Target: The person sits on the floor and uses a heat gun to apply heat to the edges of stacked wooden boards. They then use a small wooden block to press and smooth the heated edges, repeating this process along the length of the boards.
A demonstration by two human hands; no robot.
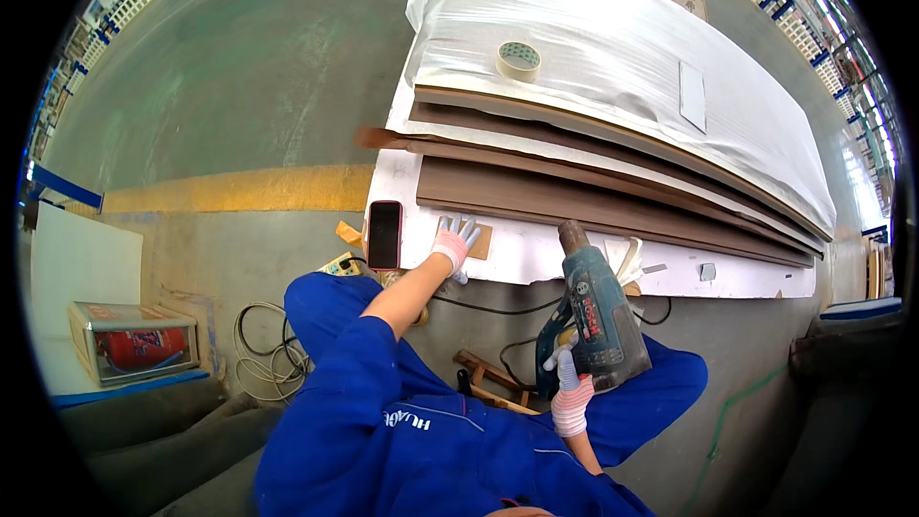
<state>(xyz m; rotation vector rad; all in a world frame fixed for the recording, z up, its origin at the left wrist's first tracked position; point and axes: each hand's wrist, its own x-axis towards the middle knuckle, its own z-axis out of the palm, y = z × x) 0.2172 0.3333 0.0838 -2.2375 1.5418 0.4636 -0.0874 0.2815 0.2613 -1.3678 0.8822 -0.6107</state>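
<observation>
My right hand [571, 393], in a striped glove, grips the handle of a dark teal heat gun [603, 316]. The tool's metal nozzle [573, 236] points away from me, over the front edge of the white board [536, 257]. My left hand [454, 241], also gloved, lies on that board with its fingers stretched out. It touches the left part of a small tan rectangular piece [481, 241]. Just beyond it run long brown panels [498, 193], stacked in layers. A phone with a dark screen [385, 235] lies left of my left hand.
White sheeting [613, 29] covers the stack, with a tape roll [518, 60] on top. A brown strip end [378, 138] juts out left. Black cord [498, 307] hangs below the board's edge. Coiled cable [271, 349] and a boxed fire extinguisher [141, 348] are at left.
</observation>
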